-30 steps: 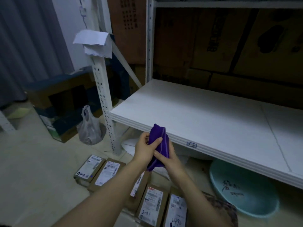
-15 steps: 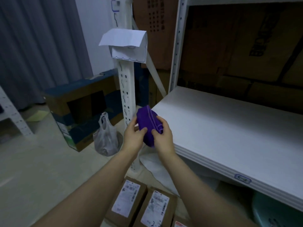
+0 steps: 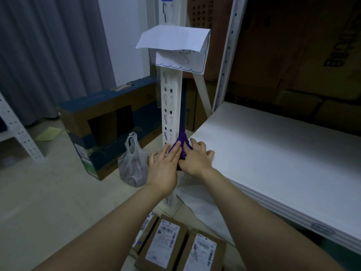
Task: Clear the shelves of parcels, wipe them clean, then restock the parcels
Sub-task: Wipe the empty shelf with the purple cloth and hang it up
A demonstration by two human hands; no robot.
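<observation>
The cloth [image 3: 182, 145], in mid-air a moment ago, now lies on the shelf's [image 3: 273, 153] front-left corner. The left hand [image 3: 164, 165] and right hand [image 3: 195, 159] press it flat, grips released. Wiping looks about to start.

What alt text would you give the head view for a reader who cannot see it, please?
The left hand and right hand press a purple cloth against the front corner of a white shelf and its perforated upright post. Labelled cardboard parcels lie on the floor below.

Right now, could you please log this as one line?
step: wipe; left hand, right hand: pressing purple cloth; where: shelf corner; parcels: floor
</observation>
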